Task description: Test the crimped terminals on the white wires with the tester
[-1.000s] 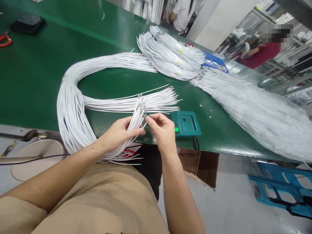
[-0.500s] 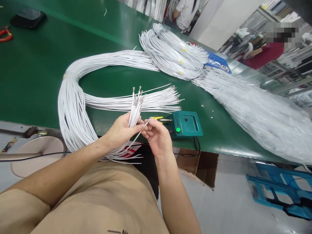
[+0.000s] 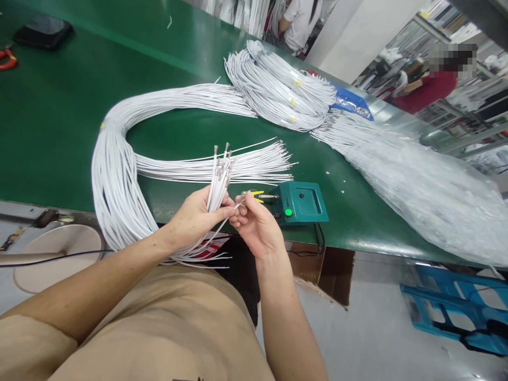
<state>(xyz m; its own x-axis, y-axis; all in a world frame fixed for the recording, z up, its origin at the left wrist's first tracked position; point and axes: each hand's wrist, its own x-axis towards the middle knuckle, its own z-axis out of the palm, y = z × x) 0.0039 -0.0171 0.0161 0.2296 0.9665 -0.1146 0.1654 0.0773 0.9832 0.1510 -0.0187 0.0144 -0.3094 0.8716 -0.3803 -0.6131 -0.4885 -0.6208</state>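
My left hand (image 3: 196,214) is closed around a bundle of thin white wires (image 3: 218,188), whose metal-tipped ends stick up above the fingers. Its thumb and forefinger also pinch one single wire (image 3: 222,225) that angles out to the right. My right hand (image 3: 257,219) is closed at the fingertips on the end of that wire; the very tip is small and partly hidden. Just beyond the right fingers sits a small green machine (image 3: 304,203) with a bright green button, a metal shaft and yellow pieces facing the hands.
On the green table (image 3: 190,129) a thick wire bundle (image 3: 115,153) curves round to the left. Coiled wires (image 3: 278,87), a blue tray (image 3: 351,103) and plastic-wrapped wires (image 3: 416,180) lie farther right. Red-handled pliers (image 3: 8,59) and a black object (image 3: 43,32) are far left. Two people work beyond.
My right hand's fingertips have shifted slightly around the wire's end, the thumb lifting a little. My left hand keeps its hold on the bundle. The whole view has moved slightly.
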